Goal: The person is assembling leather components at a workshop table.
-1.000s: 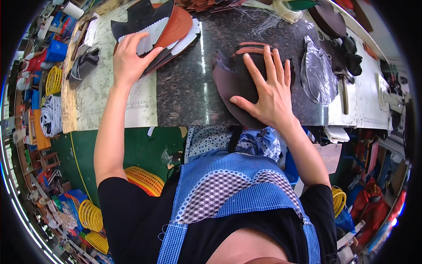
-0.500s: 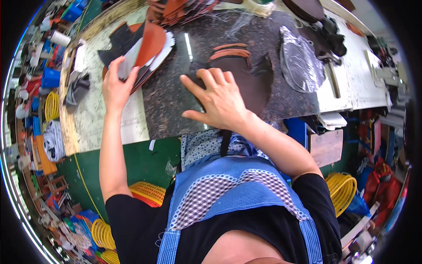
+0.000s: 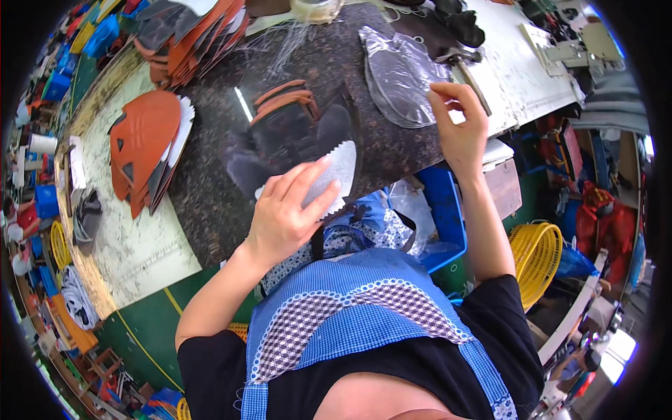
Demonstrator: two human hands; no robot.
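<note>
While the left hand (image 3: 288, 210) lies palm down over a grey-white zigzag-edged piece (image 3: 341, 166) at the dark speckled slab's near edge, the right hand (image 3: 460, 129) is raised at the slab's right end. The left fingers are spread and slightly bent across the piece, so that its toothed rim shows beyond them; whether they grip it or merely rest on it I cannot tell. The right hand's thumb and forefinger curve toward each other (a gap shows inside the curve), and I cannot tell whether anything small is pinched at the tips.

Under and beyond the zigzag-edged piece, a black cut piece (image 3: 283, 140) lies on the slab (image 3: 210, 175), with two brown strips (image 3: 274, 105) along its far side. Clear plastic wrapping (image 3: 402, 77) around dark flat pieces lies on the right part of the slab, near the right hand. Just off the slab's right side is a tool's handle (image 3: 476, 89).

Across the slab's left border sits an orange-brown stack (image 3: 145, 136), partly over a pale board (image 3: 140, 262). Another pile (image 3: 203, 45) of similar colour is at the slab's far left corner, and loose pale threads (image 3: 288, 50) trail over its far edge. Below the near edge stands a blue bin (image 3: 453, 234).
</note>
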